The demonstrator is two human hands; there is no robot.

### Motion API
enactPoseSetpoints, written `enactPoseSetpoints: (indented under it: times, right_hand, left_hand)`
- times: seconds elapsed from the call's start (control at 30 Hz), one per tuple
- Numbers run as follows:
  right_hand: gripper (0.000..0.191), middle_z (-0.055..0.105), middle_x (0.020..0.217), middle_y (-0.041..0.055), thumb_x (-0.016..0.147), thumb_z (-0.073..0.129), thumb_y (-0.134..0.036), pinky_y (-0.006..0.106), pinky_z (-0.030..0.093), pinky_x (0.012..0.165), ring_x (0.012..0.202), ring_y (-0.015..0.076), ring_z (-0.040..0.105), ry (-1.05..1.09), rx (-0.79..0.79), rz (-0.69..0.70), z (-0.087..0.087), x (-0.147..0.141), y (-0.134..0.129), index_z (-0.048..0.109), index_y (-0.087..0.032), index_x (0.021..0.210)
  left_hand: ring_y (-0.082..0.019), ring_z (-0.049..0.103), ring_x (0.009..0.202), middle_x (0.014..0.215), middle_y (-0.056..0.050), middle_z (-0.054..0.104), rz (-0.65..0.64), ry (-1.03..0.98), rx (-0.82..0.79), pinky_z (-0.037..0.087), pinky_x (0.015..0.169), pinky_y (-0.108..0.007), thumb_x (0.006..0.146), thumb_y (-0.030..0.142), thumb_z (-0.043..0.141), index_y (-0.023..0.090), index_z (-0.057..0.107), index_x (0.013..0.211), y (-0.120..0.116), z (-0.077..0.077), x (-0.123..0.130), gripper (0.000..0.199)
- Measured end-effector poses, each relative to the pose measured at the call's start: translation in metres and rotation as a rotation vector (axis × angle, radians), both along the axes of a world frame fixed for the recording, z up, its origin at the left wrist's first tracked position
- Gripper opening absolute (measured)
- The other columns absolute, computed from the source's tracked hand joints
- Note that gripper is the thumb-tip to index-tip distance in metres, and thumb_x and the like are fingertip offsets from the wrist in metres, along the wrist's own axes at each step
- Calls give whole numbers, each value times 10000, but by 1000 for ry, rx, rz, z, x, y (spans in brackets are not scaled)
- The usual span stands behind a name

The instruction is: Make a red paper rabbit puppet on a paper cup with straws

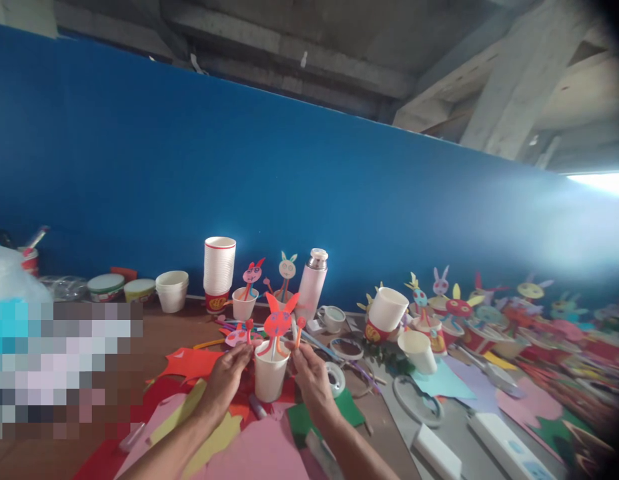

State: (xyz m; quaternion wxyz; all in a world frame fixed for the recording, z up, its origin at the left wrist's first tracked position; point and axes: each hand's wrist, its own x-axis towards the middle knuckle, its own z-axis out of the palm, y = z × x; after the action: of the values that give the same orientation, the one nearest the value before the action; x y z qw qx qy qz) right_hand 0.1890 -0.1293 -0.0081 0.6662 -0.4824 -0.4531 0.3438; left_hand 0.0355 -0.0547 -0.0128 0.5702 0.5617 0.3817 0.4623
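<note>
A white paper cup stands upright between my two hands. Above its rim rises an orange-red paper rabbit head with pointed ears and a drawn face. An orange bendy arm, like a pipe cleaner with a round red end, sticks out on the right. My right hand pinches that arm low down, close beside the cup. My left hand is closed at the other side, fingertips on the matching left arm. Coloured paper sheets lie under my forearms.
Behind stand stacked paper cups, a pink thermos and a grey cup. Tape, scissors and a power strip lie to the right. Several finished cup figures crowd the far right. A blue partition backs the table.
</note>
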Motion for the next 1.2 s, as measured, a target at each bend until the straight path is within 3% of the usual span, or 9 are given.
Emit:
enactPoseSetpoints:
  times: [0.27,0.37,0.57,0.8,1.03,1.2]
  right_hand:
    - [287,532,696,-10,751,566,-392,181,358,499,558,86,451,123,60,-18,-2,3,2,536,-170,931]
    - [265,526,663,-13,729,583,-407,183,366,494,543,87,458,132,54,-29,-2,4,3,534,-165,827]
    - [259,518,640,-19,724,589,-403,179,349,489,524,77,440,159,7,-2,4,1,0,547,-155,789]
    - [252,465,571,-46,700,613,-396,159,303,455,488,61,389,215,-28,0,4,-1,0,542,-158,744]
    - [272,453,584,-42,681,619,-418,165,341,471,500,69,403,256,-49,-14,2,-2,-1,539,-168,753]
    - [280,472,585,-41,675,618,-434,163,345,452,489,72,421,269,-80,-25,3,-2,-2,542,-180,765]
  left_hand:
    - [-261,549,1006,953,-87,676,19,45,-26,384,904,-343,586,528,618,146,678,851,-7,5,0,468]
    - [-267,556,989,929,-87,681,19,58,-20,393,888,-352,590,537,608,147,677,844,-8,8,0,470]
    - [-233,573,945,919,-63,682,-6,64,27,404,857,-302,646,483,587,158,672,880,-9,11,-1,409]
    - [-207,605,817,874,-56,686,-49,38,17,440,757,-279,692,446,557,152,648,957,-6,4,0,406]
    - [-213,606,831,820,-43,695,-33,58,34,450,732,-270,688,441,545,169,668,900,-7,6,1,366]
    - [-231,571,960,907,-50,688,-17,76,88,417,844,-289,677,444,538,175,683,840,-8,8,2,346]
